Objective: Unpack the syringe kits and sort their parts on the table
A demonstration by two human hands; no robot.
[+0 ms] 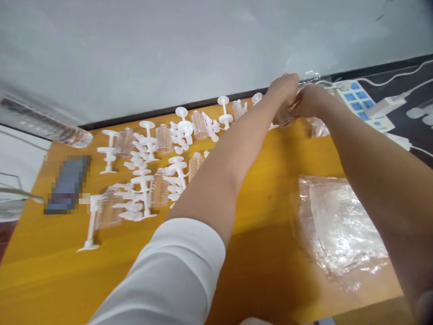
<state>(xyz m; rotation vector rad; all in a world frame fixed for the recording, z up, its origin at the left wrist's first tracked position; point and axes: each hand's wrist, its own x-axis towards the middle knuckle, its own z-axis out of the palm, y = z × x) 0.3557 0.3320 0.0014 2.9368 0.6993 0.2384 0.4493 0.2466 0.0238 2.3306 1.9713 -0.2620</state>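
Observation:
At the far right of the table, my left hand (287,89) and my right hand (311,100) are close together with fingers curled. A clear plastic cylinder (284,118) shows just below them, touching or nearly touching the fingers. Clear crinkled film (310,77) shows behind the hands, and more clear plastic (319,128) lies under the right wrist. What each hand grips is hidden by the fingers. To the left stand ribbed clear barrels (164,139), white plungers (108,151) and clusters of small white plastic parts (130,203), arranged in sets. My left forearm covers some of them.
A stack of clear plastic bags (341,221) lies on the yellow wooden table (264,203) beneath my right forearm. A power strip (363,106) with plugs and cables stands at the right. A pixelated dark object (67,185) and a clear bottle (47,124) are at the left. The wall borders the back.

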